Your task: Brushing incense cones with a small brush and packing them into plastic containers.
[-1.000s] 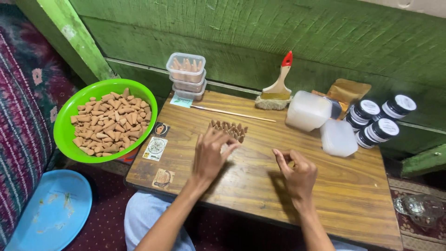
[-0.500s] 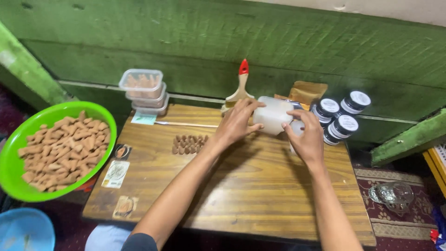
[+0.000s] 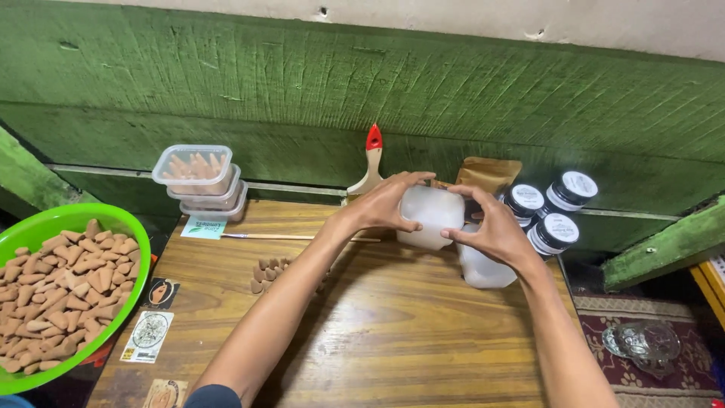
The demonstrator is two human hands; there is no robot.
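Observation:
Both my hands grip a white translucent plastic tub (image 3: 430, 215) held just above the back of the wooden table (image 3: 393, 340). My left hand (image 3: 381, 204) wraps its left side and top. My right hand (image 3: 491, 230) holds its right side. A second tub of the same kind (image 3: 483, 272) lies on the table under my right hand. A small cluster of brown cones (image 3: 268, 273) sits on the table left of my left forearm.
A green bowl (image 3: 91, 219) full of brown cones sits at the left. Stacked clear lidded boxes (image 3: 198, 181), a red-handled brush (image 3: 370, 162), a thin stick (image 3: 279, 237), a brown pouch (image 3: 487, 175) and three black jars (image 3: 555, 211) line the back. Stickers lie at the table's left edge. Green wooden wall behind.
My hands left the table surface, reached to the back and closed on the white tub, lifting it. The view has turned right and upward.

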